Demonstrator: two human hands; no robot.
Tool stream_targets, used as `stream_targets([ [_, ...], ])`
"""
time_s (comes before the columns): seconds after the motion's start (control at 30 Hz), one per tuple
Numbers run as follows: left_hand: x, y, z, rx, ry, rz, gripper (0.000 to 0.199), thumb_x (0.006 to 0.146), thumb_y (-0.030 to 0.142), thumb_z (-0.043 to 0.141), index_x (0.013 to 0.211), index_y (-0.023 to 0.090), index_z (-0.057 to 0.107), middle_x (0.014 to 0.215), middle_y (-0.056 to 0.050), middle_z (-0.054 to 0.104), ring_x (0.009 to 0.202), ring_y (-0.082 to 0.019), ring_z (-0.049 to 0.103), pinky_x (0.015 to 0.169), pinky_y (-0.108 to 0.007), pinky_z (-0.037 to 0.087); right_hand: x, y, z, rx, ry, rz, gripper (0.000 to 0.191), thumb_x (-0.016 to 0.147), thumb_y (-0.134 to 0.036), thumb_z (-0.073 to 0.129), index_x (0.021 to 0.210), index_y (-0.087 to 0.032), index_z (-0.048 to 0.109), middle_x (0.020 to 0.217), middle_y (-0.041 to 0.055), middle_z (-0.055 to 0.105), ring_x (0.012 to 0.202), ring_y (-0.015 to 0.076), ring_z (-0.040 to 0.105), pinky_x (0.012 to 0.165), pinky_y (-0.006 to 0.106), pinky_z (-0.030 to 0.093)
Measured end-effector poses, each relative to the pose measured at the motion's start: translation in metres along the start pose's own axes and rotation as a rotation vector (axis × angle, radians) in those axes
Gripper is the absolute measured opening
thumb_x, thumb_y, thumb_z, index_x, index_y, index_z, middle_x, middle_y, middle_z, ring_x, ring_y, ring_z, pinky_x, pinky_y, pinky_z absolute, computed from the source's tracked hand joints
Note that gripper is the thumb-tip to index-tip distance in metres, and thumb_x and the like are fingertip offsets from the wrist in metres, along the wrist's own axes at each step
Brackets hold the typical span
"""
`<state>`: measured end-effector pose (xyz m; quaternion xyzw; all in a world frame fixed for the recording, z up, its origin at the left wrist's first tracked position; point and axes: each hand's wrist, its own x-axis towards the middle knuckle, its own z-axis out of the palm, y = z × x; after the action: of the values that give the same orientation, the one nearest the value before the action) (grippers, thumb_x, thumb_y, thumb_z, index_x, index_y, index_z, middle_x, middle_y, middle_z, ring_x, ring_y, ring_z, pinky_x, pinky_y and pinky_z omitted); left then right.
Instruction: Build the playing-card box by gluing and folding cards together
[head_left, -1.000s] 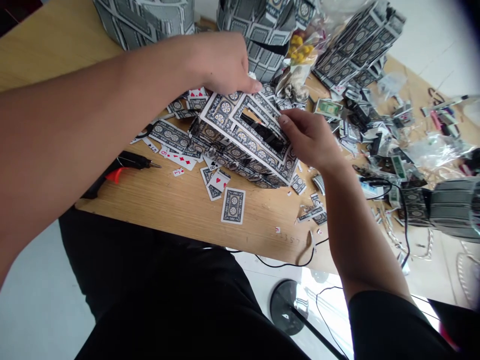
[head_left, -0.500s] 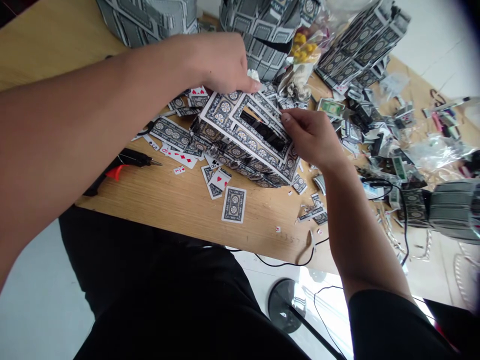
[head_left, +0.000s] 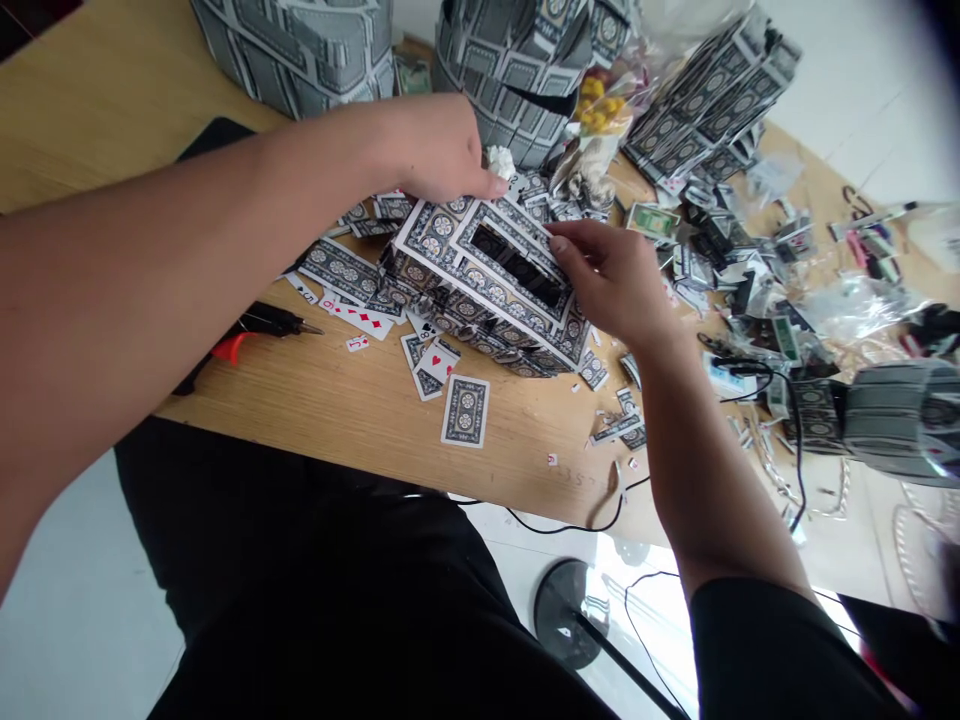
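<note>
A box-like structure built from blue-and-white playing cards (head_left: pixel 450 240) stands on the table in front of me, with a long rectangular opening in its top. My left hand (head_left: pixel 446 150) reaches over from behind, and its thumb and fingers pinch the far edge of the top; most of those fingers are hidden. At the right side, my right hand (head_left: pixel 611 275) grips the border of the top with thumb and forefinger. Loose playing cards lie in front of the box, among them a face-down card (head_left: pixel 465 411) and a heart card (head_left: pixel 436 362).
A black tool with an orange trigger (head_left: pixel 229 350) and metal tip, resembling a glue gun, lies left. Larger card-covered structures (head_left: pixel 300 50) stand behind. Card scraps and plastic bags (head_left: pixel 855 305) clutter the right. A black cable (head_left: pixel 562 531) hangs by the front edge.
The view has shifted slightly. My left hand sits a little lower and closer to the box's far edge. The opening shows dark throughout, where a tan patch showed before. Both hands remain on the box.
</note>
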<state>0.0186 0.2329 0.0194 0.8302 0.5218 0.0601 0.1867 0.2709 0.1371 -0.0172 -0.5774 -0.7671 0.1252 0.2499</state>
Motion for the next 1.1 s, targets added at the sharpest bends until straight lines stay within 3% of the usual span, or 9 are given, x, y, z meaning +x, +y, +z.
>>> stream_targets([
  [0.07,0.0,0.0,0.0,-0.001,0.001,0.004,0.057,0.095,0.068,0.065,0.101,0.015,0.085,0.079,-0.008,0.065,0.076,-0.024,0.062,0.07,-0.036,0.036,-0.009,-0.014,-0.002,-0.01,0.106,-0.027,0.035,0.103,-0.059,0.061,0.116,-0.032,0.077,0.117,0.0093,0.08,0.107,0.0349,0.074,0.096,0.056,0.061],
  [0.13,0.0,0.001,-0.002,0.005,0.002,0.002,0.057,0.095,0.068,0.065,0.1,0.015,0.085,0.077,-0.007,0.063,0.074,-0.024,0.06,0.07,-0.036,0.036,-0.02,-0.03,-0.007,-0.055,0.161,-0.061,0.027,0.102,-0.055,0.064,0.114,-0.034,0.078,0.117,0.0098,0.079,0.109,0.0359,0.074,0.1,0.058,0.06],
  [0.23,-0.001,0.004,-0.004,0.022,-0.011,0.006,0.056,0.096,0.067,0.065,0.103,0.014,0.084,0.078,-0.007,0.063,0.077,-0.025,0.062,0.073,-0.036,0.038,-0.031,-0.044,-0.014,-0.099,0.105,-0.093,0.024,0.103,-0.05,0.063,0.116,-0.036,0.078,0.114,0.0092,0.078,0.109,0.0358,0.074,0.102,0.06,0.06],
  [0.33,-0.002,0.006,-0.005,0.046,-0.024,0.005,0.058,0.097,0.066,0.063,0.106,0.013,0.084,0.081,-0.007,0.066,0.084,-0.028,0.066,0.078,-0.036,0.042,-0.031,-0.04,-0.015,-0.104,0.037,-0.1,0.032,0.104,-0.049,0.062,0.129,-0.035,0.076,0.127,0.0097,0.078,0.118,0.037,0.074,0.107,0.061,0.059],
  [0.5,-0.009,0.011,-0.005,0.065,-0.045,-0.022,0.057,0.101,0.061,0.062,0.113,0.009,0.083,0.091,-0.011,0.072,0.098,-0.034,0.072,0.091,-0.039,0.048,-0.026,-0.026,-0.009,-0.106,-0.113,-0.14,0.055,0.101,-0.061,0.065,0.147,-0.031,0.067,0.155,0.0121,0.066,0.146,0.0414,0.06,0.125,0.067,0.045],
  [0.77,-0.015,0.018,-0.01,0.085,-0.058,-0.079,0.061,0.101,0.062,0.065,0.125,0.008,0.08,0.105,-0.015,0.077,0.115,-0.044,0.074,0.104,-0.05,0.052,-0.02,-0.02,-0.007,-0.137,-0.268,-0.157,0.124,0.07,-0.087,0.083,0.169,-0.028,0.039,0.17,0.0191,0.045,0.157,0.0471,0.045,0.129,0.07,0.037],
  [0.93,-0.01,0.022,-0.004,0.1,-0.052,0.019,0.055,0.103,0.057,0.065,0.128,0.011,0.081,0.117,-0.015,0.078,0.127,-0.043,0.07,0.113,-0.051,0.05,-0.015,-0.017,-0.003,-0.178,-0.298,-0.186,0.114,0.073,-0.08,0.085,0.168,-0.037,0.038,0.166,0.0131,0.049,0.152,0.0475,0.049,0.126,0.073,0.039],
  [1.1,0.01,0.025,0.005,0.074,-0.017,0.118,0.075,0.098,0.056,0.071,0.162,0.019,0.056,0.157,-0.021,0.059,0.147,-0.059,0.05,0.112,-0.074,0.045,-0.017,-0.017,-0.002,-0.188,-0.252,-0.208,0.104,0.077,-0.074,0.084,0.165,-0.038,0.042,0.163,0.0131,0.054,0.149,0.0462,0.053,0.123,0.073,0.043],
])
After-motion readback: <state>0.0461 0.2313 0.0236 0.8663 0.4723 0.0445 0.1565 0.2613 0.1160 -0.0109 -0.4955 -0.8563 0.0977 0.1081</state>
